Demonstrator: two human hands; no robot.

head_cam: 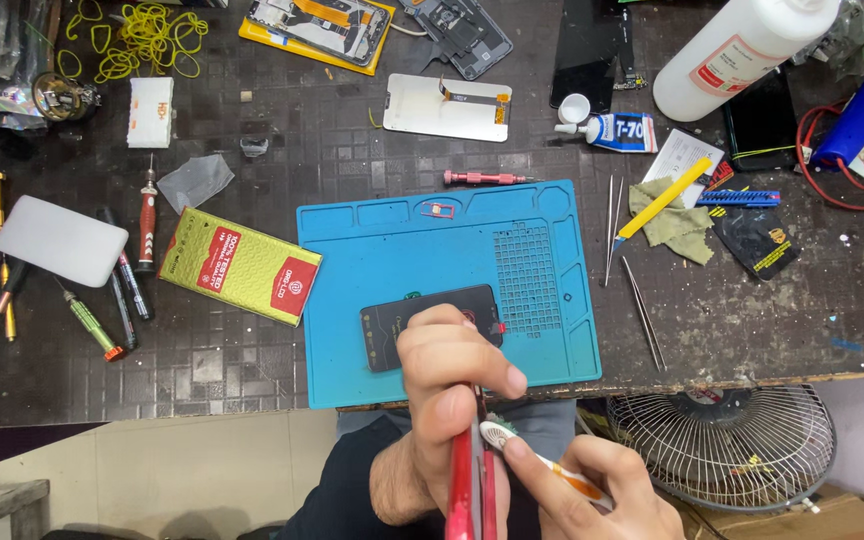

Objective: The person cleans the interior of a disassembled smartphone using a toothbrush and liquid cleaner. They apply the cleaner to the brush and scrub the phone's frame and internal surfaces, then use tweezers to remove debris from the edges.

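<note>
Red-handled cutters sit gripped in the left hand, fingers wrapped shut; right hand pinches a small white tube at their tip. Dark phone waits on the blue mat, apparently unglued.

A dark gridded workbench is seen from above. A blue work mat is laid at its centre. A green and red box is placed at nine o'clock of the mat, with screwdrivers and a white pad further out. Tweezers are laid at three o'clock, a white bottle at one o'clock, yellow rubber bands at eleven o'clock.
</note>
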